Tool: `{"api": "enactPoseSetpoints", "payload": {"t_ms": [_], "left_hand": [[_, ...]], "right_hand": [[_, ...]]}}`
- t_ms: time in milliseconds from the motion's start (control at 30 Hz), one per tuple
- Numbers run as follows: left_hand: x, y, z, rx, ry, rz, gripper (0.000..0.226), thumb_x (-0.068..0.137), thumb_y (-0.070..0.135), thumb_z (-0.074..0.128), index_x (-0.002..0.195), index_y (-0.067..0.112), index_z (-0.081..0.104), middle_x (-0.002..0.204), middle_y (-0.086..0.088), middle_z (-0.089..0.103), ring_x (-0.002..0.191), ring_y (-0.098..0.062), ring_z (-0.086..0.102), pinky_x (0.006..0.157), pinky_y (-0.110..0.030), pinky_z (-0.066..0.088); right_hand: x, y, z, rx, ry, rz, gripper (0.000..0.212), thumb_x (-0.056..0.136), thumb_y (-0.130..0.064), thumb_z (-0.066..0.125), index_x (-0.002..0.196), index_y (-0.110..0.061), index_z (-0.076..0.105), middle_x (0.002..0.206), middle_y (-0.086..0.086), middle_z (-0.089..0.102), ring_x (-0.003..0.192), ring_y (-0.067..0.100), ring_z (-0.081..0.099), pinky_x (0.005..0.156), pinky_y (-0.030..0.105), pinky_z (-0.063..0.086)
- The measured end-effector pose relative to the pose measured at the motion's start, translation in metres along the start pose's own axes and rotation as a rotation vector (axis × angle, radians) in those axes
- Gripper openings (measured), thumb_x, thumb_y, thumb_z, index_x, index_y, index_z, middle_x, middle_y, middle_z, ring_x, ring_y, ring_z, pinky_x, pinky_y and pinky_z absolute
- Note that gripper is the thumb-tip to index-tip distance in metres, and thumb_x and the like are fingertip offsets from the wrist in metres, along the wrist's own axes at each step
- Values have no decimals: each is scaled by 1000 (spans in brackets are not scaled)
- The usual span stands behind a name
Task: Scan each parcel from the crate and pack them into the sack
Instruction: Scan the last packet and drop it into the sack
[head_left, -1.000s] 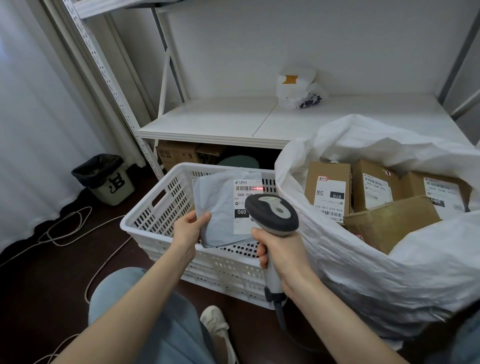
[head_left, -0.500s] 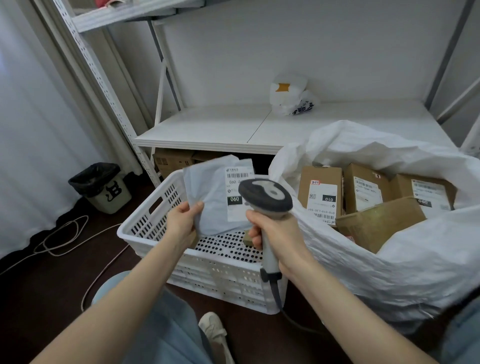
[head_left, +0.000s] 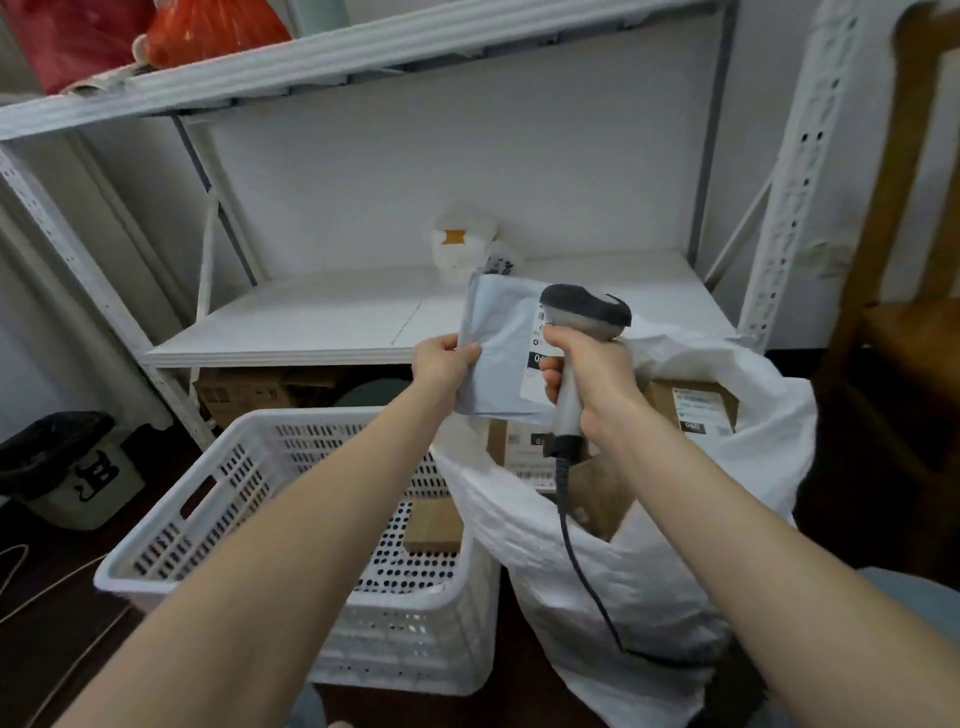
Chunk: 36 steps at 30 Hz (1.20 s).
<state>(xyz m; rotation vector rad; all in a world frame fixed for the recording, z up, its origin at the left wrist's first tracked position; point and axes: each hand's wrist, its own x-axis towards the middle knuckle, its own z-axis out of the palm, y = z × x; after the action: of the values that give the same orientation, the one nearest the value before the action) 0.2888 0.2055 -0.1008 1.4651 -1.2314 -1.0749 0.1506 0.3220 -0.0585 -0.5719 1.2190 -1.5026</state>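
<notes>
Now, my left hand pinching the grey mailer by its edge just above the sack, my right hand wrapped round the scanner, I should slide the mailer down flat among the sack's boxes.

The white label on the grey mailer has a black block showing a white "0", the rest hidden by the fingers of the right hand. Right of those fingers, a cardboard box in the sack carries a label, digits too blurred. Far left of them, the bin bears one bold dark character.
</notes>
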Motion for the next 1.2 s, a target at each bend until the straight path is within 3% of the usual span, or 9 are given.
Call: {"api": "enactPoseSetpoints", "payload": {"t_ms": [100, 233, 400, 467, 567, 733, 933, 1033, 1200], "left_hand": [[6, -5, 38, 64, -68, -11, 14, 88, 10, 61, 99, 12, 70, 99, -11, 70, 97, -33, 65, 88, -42, 54], [17, -12, 60, 134, -95, -37, 27, 88, 1, 53, 108, 9, 68, 100, -12, 68, 91, -29, 63, 83, -37, 55], [39, -30, 73, 162, -110, -52, 30, 86, -6, 46, 103, 8, 66, 97, -15, 65, 83, -25, 58, 60, -25, 44], [43, -35, 84, 201, -107, -61, 32, 88, -5, 46, 111, 6, 65, 99, -14, 65, 88, -27, 60, 65, -27, 49], [41, -43, 101, 328, -77, -18, 37, 87, -5, 47, 119, 6, 61, 110, -13, 66, 104, -29, 62, 90, -38, 52], [17, -55, 120, 804, -610, -32, 35, 90, 1, 53, 124, 6, 54, 111, -13, 57, 101, -30, 57, 77, -43, 58], [25, -32, 84, 880, -368, 208, 48, 93, 14, 55, 139, 7, 45, 131, -13, 56, 116, -30, 55, 98, -38, 47], [32, -22, 44, 822, -211, 295, 40, 91, 12, 55, 131, 10, 55, 120, -8, 64, 112, -24, 58, 93, -27, 42], [26, -30, -39, 808, -8, 332, 33, 90, 13, 51, 122, 13, 62, 115, -5, 67, 107, -22, 61, 88, -27, 45]], "right_hand": [[13, -6, -22, -11, 48, 17, 12, 87, -19, 69, 89, -8, 63, 56, 2, 59, 45, 9, 52, 49, 21, 48], [30, -9, -46, 55, 96, 43, 12, 87, -17, 68, 82, -7, 63, 52, 1, 57, 43, 9, 50, 47, 20, 46], [54, -11, -67, 102, 160, 83, 17, 86, -18, 67, 74, -9, 60, 49, -1, 55, 45, 10, 49, 49, 23, 45], [61, -8, -70, 109, 170, 92, 16, 85, -20, 68, 74, -10, 61, 47, -2, 56, 43, 9, 49, 48, 23, 45], [65, -4, -73, 103, 184, 101, 17, 84, -19, 70, 72, -10, 62, 48, -2, 58, 42, 9, 50, 48, 23, 45], [64, 2, -77, 107, 191, 110, 15, 85, -17, 69, 76, -9, 62, 56, 2, 56, 46, 10, 49, 50, 23, 47], [56, 7, -63, 77, 137, 118, 13, 87, -17, 68, 80, -9, 61, 56, 2, 57, 44, 9, 49, 50, 22, 47], [47, 14, -38, 63, 55, 133, 14, 86, -15, 67, 77, -9, 59, 56, 3, 54, 44, 10, 46, 49, 23, 43], [27, 50, 27, -48, -103, 184, 13, 87, -13, 66, 77, -8, 58, 53, 3, 52, 43, 11, 44, 46, 22, 40]]}}
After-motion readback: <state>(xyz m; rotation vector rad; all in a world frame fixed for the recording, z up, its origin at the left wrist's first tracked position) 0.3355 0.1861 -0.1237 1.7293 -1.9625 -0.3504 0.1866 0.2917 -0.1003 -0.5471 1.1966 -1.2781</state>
